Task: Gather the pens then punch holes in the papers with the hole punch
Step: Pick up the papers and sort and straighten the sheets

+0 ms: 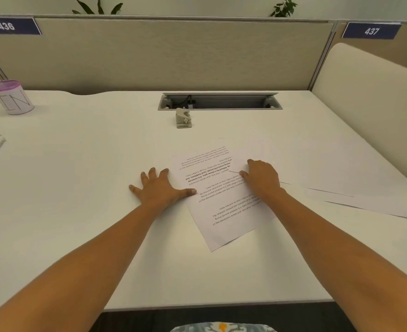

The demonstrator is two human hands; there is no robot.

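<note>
White desk (78, 188), papers (221, 212) scattered (beige partition (173, 56) behind).

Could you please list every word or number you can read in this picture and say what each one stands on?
"436": dark blue rectangular sign on the beige partition, left.
"437": matching dark blue sign, right.
"IN": white cup with purple rim.
Printed white paper sheet: upside-down text, too small to read.
</note>
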